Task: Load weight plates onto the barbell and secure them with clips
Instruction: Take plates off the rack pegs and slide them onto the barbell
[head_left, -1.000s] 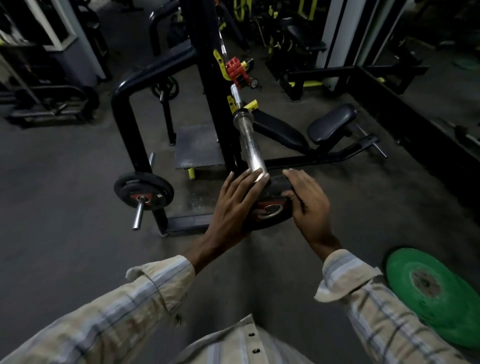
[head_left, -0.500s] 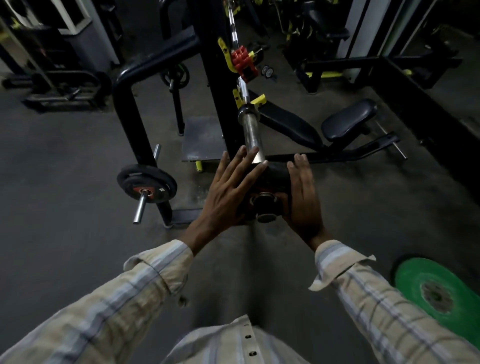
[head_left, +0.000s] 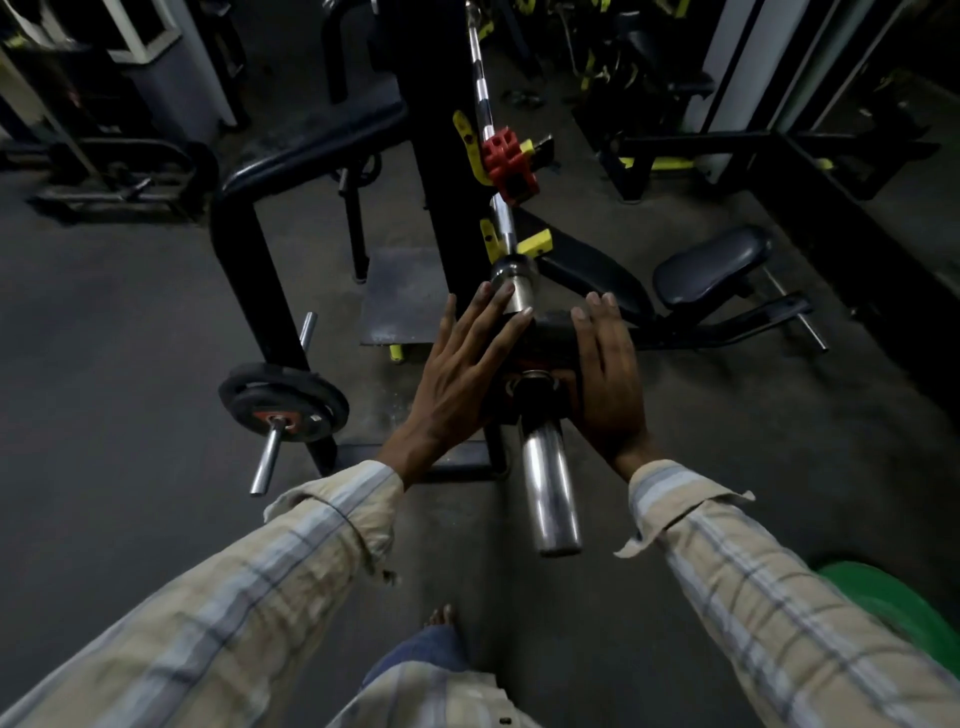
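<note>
Black plate (head_left: 540, 345) sits on the bar (head_left: 548, 483), left hand (head_left: 457, 382) and right hand (head_left: 608, 384) pressed flat against it, fingers spread.

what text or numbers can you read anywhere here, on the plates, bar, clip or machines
None can be read.
Stored plate on the rack peg: a red centre label and a small white sticker, both too small and blurred to read.
Plate on the barbell sleeve: mostly hidden behind the left hand and right hand; no print shows.
Red clip: no lettering visible.
Green plate: only its edge is in frame, no text showing.
</note>
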